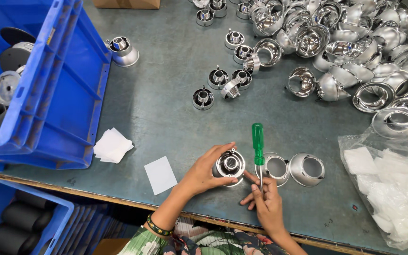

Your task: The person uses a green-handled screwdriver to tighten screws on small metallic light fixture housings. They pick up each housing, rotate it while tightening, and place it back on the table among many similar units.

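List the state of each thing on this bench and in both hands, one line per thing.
Left hand: grip closed around a round chrome fitting, lifted off the bench.
Right hand: holds a green-handled screwdriver upright, handle up.
Two chrome cup reflectors: lying on the grey bench, loose.
Blue plastic crate: open, tilted, partly filled.
Clear plastic bag: open, holding white pieces.
Chrome reflector pile: heaped, unsorted.

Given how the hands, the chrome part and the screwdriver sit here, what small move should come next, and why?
Probably tip the screwdriver toward the chrome fitting: the left hand grips that fitting face-up, while the right hand holds the tool upright beside it, its tip hidden by fingers.
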